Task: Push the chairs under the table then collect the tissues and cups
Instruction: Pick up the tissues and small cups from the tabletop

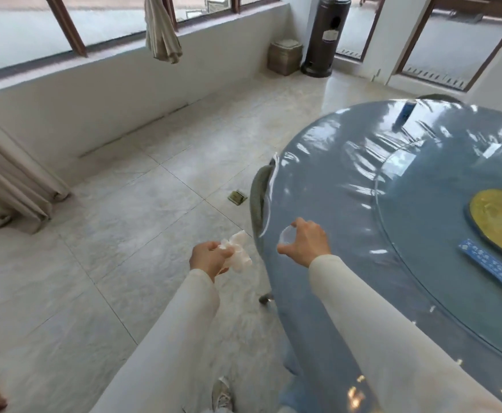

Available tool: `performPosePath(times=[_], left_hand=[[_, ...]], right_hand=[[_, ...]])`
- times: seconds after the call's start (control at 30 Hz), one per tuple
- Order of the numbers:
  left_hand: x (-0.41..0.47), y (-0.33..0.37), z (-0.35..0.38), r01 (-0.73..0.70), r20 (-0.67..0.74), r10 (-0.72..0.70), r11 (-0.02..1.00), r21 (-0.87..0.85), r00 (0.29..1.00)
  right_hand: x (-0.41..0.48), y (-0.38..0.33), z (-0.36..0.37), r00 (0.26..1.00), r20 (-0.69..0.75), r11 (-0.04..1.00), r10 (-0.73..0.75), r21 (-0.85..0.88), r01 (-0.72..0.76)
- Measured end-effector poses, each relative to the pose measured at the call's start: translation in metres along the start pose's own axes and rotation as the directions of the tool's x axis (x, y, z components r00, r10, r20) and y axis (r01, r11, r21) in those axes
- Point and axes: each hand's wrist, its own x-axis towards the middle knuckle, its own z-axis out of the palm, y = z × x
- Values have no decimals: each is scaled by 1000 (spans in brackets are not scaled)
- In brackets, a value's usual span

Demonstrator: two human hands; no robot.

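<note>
Far left: curtain (14, 174) bunched against the wall, bare floor (124, 204) tiles beyond. Next, left hand (206, 259) off the edge of the surface, grip pressed together on a crumpled wad of tissues (237, 254), held over the floor. Then a chair (258, 204) tucked against the rim of the round blue surface (348, 189), only its curved back showing. Right hand (306, 244) just inside that rim, grip pinching a small clear cup (287, 241) between thumb and fingers; hard to tell whether lifted or touching the cover. Likely step: gathering the cup. Best done by holding it upright and squeezing lightly, since thin plastic probably buckles. Worth scanning further right, past the blue card (489, 269) and yellow disc (500, 225), for more cups or tissues; none visible there.
</note>
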Motion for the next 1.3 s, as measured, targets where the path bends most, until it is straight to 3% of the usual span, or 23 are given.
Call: performPosePath(times=[0.33,0.83,1.07,1.3], left_hand=[[119,90,-20,-52,95,54,998,-25,994],[328,274,105,-149,284,96,974,172,954],[377,319,205,-211,460,55,932,295,886],[424,325,322,-314,678,-69,848,426,732]], right_hand=[[115,-81,8,999,-29,999,29,-23,-29],[370,-81,-40,955,-140,963,263,97,-251],[414,-32,-57,856,-191,873,481,197,-446],[450,29,-67,659,-162,674,735,276,-685]])
